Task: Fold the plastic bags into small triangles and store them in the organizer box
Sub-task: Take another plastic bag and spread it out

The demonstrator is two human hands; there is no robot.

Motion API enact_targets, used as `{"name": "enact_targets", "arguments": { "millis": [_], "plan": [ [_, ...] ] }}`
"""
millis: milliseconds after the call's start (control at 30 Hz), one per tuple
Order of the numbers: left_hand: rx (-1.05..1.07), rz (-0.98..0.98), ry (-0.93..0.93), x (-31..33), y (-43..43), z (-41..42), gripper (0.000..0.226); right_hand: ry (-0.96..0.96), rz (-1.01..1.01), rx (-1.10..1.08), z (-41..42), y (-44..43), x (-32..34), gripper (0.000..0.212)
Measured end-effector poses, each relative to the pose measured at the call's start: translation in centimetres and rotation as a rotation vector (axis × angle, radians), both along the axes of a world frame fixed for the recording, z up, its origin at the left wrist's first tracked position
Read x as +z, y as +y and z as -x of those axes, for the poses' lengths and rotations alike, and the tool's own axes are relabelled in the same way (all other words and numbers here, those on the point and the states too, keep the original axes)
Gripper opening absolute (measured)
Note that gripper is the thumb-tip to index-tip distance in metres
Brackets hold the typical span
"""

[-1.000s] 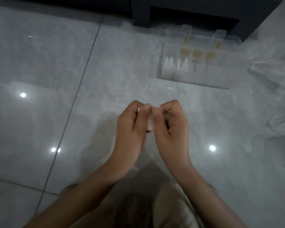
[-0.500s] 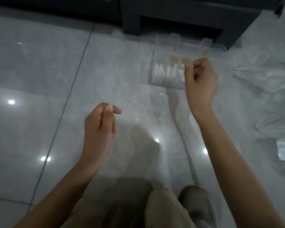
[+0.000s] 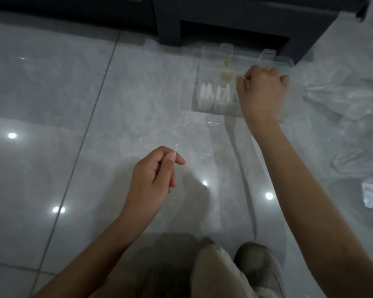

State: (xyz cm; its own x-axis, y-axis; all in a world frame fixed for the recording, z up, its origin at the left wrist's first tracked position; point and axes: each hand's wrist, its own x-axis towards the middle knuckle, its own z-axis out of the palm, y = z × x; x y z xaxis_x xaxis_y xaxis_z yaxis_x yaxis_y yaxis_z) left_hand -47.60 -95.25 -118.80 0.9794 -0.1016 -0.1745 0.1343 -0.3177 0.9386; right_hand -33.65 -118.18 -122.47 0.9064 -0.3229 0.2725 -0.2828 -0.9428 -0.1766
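A clear plastic organizer box lies open on the grey tiled floor, in front of dark furniture. Several white folded bag triangles stand in its near left compartments. My right hand reaches over the box with curled fingers; a thin white edge of a folded bag triangle shows between thumb and forefinger. My left hand hovers low over the floor, fingers loosely curled, holding nothing.
Loose clear plastic bags lie in a heap on the floor to the right. Dark furniture stands just behind the box. My bent knee and a shoe are at the bottom.
The hands parted: my right hand carried the folded triangle from in front of me out over the organizer box, and my left hand let go and dropped back.
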Motion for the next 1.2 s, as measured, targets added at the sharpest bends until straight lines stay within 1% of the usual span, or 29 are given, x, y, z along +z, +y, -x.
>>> {"name": "enact_targets", "arguments": {
  "millis": [67, 133, 233, 300, 367, 433, 500, 567, 667, 767, 833, 867, 933, 1000, 1100, 1133, 1167, 1200],
  "plan": [
    [-0.010, 0.001, -0.004, 0.1, 0.0, 0.0, 0.031, 0.056, 0.013, 0.033, 0.2, 0.4, -0.7, 0.038],
    [-0.020, -0.003, -0.012, 0.1, 0.0, 0.0, 0.031, 0.060, -0.027, 0.019, 0.8, 0.6, -1.6, 0.047],
    [-0.036, -0.013, -0.013, 0.1, 0.1, 0.0, 0.031, -0.005, -0.121, 0.012, 2.5, 0.6, -2.3, 0.047],
    [-0.050, -0.019, -0.007, 0.0, 0.1, 0.0, 0.032, 0.025, -0.234, 0.041, 3.3, 0.6, -2.1, 0.047],
    [-0.064, -0.016, -0.005, -0.1, 0.0, 0.1, 0.032, 0.075, -0.388, 0.053, 4.0, 0.5, -1.6, 0.054],
    [-0.069, -0.006, -0.020, -0.3, -0.2, 0.0, 0.029, -0.012, -0.497, 0.043, 4.8, 0.3, -1.3, 0.054],
    [-0.092, 0.002, -0.030, -0.4, -0.4, 0.0, 0.026, -0.158, -0.517, 0.021, 6.2, 0.0, -1.2, 0.048],
    [-0.139, 0.009, -0.025, -0.4, -0.8, 0.0, 0.025, -0.253, -0.485, -0.010, 8.0, -0.8, -1.7, 0.044],
    [-0.246, 0.012, -0.002, -0.2, -1.5, 0.2, 0.023, -0.254, -0.361, -0.122, 10.4, -3.7, -3.0, 0.035],
    [-0.320, 0.036, 0.017, 0.1, -2.5, 0.2, 0.021, -0.192, -0.267, -0.202, 11.9, -8.1, -3.4, 0.028],
    [-0.359, 0.042, 0.017, 0.4, -3.2, 0.2, 0.021, -0.168, -0.108, -0.232, 12.0, -10.6, -3.0, 0.027],
    [-0.374, 0.045, 0.016, 0.5, -3.5, 0.2, 0.021, -0.122, -0.010, -0.259, 11.8, -11.7, -2.8, 0.028],
    [-0.395, 0.058, 0.013, 0.8, -3.8, 0.2, 0.021, 0.055, 0.093, -0.328, 11.0, -13.5, -2.5, 0.031],
    [-0.415, 0.064, -0.006, 1.1, -3.8, 0.3, 0.021, 0.198, 0.101, -0.361, 10.2, -15.0, -2.6, 0.037],
    [-0.434, 0.044, -0.029, 1.2, -3.6, 0.4, 0.021, 0.254, 0.053, -0.311, 9.6, -16.0, -2.6, 0.059],
    [-0.429, 0.043, -0.025, 1.2, -3.6, 0.4, 0.021, 0.231, 0.040, -0.296, 9.5, -15.9, -2.4, 0.062],
    [-0.418, 0.044, -0.022, 1.2, -3.5, 0.4, 0.021, 0.166, 0.034, -0.285, 9.5, -15.6, -1.9, 0.059],
    [-0.403, 0.047, -0.019, 1.1, -3.5, 0.4, 0.021, 0.061, 0.033, -0.278, 9.6, -15.1, -1.3, 0.052]
  ]
}}
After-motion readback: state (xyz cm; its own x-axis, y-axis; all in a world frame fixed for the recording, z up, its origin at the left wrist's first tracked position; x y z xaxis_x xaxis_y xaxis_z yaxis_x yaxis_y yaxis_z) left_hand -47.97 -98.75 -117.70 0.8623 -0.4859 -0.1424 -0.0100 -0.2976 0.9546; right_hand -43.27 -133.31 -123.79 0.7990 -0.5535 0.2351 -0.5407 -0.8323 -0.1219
